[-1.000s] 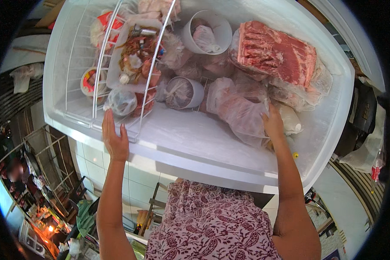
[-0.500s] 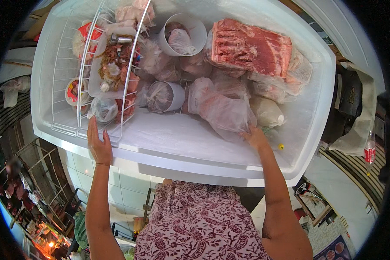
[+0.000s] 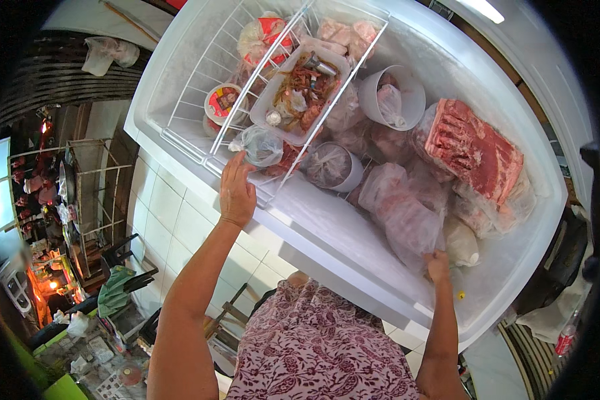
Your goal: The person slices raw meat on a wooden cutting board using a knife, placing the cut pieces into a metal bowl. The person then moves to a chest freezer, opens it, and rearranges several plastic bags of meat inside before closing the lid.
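L hand [image 3: 239, 190]: unclenched, at frzr rim [image 3: 333, 256] | R hand [image 3: 438, 267]: prob. clamped on bag [image 3: 407, 213]

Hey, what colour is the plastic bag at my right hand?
The bag is cloudy, see-through white; the head view shows it best.

Below the left hand [image 3: 237, 192] and right hand [image 3: 438, 265], maroon paisley is being displayed on a pale-pink draped cloth garment [image 3: 320, 343]. Beyond the right hand, white streaks are being shown across a red, blocky meat slab [image 3: 475, 151]. At that hand, pink is being veiled by a milky, bulging plastic bag [image 3: 404, 212].
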`<action>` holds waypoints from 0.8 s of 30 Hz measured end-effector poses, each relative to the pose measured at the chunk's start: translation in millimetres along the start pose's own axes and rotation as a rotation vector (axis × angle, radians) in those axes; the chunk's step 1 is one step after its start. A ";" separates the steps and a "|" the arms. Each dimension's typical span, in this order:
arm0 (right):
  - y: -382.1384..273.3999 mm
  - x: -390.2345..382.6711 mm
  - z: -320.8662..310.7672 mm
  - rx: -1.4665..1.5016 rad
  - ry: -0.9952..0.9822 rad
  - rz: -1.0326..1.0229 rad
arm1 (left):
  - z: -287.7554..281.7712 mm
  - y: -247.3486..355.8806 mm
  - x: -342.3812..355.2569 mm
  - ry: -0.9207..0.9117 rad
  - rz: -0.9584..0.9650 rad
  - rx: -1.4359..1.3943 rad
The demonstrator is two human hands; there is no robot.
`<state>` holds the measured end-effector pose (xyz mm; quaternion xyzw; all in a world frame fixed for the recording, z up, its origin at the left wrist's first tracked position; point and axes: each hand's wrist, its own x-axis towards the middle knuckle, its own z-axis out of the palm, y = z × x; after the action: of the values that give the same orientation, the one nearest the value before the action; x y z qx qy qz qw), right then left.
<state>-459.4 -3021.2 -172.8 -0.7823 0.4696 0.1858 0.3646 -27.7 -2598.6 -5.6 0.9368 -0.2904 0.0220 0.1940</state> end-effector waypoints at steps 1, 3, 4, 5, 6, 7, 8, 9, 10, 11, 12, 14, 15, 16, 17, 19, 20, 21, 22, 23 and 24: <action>1.4 2.2 0.0 0.032 0.007 -0.028 | -0.6 1.6 -0.1 -0.003 -0.007 -0.002; 3.0 4.5 0.0 0.069 -0.008 -0.031 | -0.7 3.3 -0.3 0.006 -0.020 -0.020; 3.3 4.6 0.2 0.065 0.007 -0.056 | -0.8 3.6 -0.5 0.019 -0.025 -0.035; 3.2 4.2 0.7 0.060 0.022 -0.078 | -0.2 3.5 -0.6 0.029 -0.029 -0.052; 2.8 3.4 1.6 0.052 0.040 -0.093 | 0.2 3.0 -0.8 0.033 -0.026 -0.037; 1.8 2.4 2.9 0.041 0.079 -0.116 | 0.6 1.9 -0.8 0.035 -0.020 -0.026; 0.3 1.0 4.3 0.030 0.116 -0.139 | 1.3 1.5 -1.0 0.038 -0.021 -0.015; -1.9 -1.1 5.6 0.021 0.142 -0.130 | 1.7 1.6 -1.6 0.034 -0.020 -0.022; -5.2 -3.5 6.5 0.064 0.152 -0.158 | 1.2 1.1 -1.8 0.034 -0.024 -0.025; -9.8 -6.1 6.7 0.103 0.159 -0.149 | 1.1 1.0 -2.4 0.033 -0.025 -0.029; -16.0 -8.9 6.0 0.128 0.151 -0.104 | 1.0 0.3 -2.7 0.028 -0.028 -0.028; -33.7 -15.8 1.3 0.096 0.172 -0.161 | 2.1 -1.5 -3.4 0.018 -0.030 -0.027; -45.3 -20.0 -2.3 0.061 0.178 -0.167 | 2.9 -2.7 -3.9 0.016 -0.030 -0.028; -58.3 -24.6 -6.0 0.074 0.155 -0.162 | 3.8 -4.4 -4.0 0.013 -0.028 -0.027; -72.0 -29.2 -9.3 0.068 0.143 -0.147 | 5.3 -6.1 -4.2 0.011 -0.023 -0.031; -98.3 -38.9 -13.7 0.185 0.086 -0.100 | 6.5 -10.3 -5.3 0.007 -0.007 0.008; -109.8 -43.3 -14.4 0.302 0.049 -0.063 | 9.3 -11.1 -5.3 0.000 0.012 0.017; -119.6 -46.5 -14.0 0.423 0.019 -0.061 | 10.0 -13.0 -6.2 -0.003 0.023 0.052; -127.8 -48.3 -12.6 0.325 0.047 -0.047 | 10.8 -14.8 -5.3 0.001 0.032 0.021; -134.7 -49.4 -10.6 0.222 0.068 -0.044 | 13.0 -15.0 -4.5 -0.023 0.015 0.032; -140.7 -50.9 -8.7 0.198 0.114 -0.169 | 11.5 -15.0 -5.4 -0.026 0.030 0.034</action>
<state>-362.4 -2956.0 -79.1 -0.7885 0.4383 0.0623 0.4269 -24.8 -2588.7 -22.4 0.9357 -0.3064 0.0176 0.1741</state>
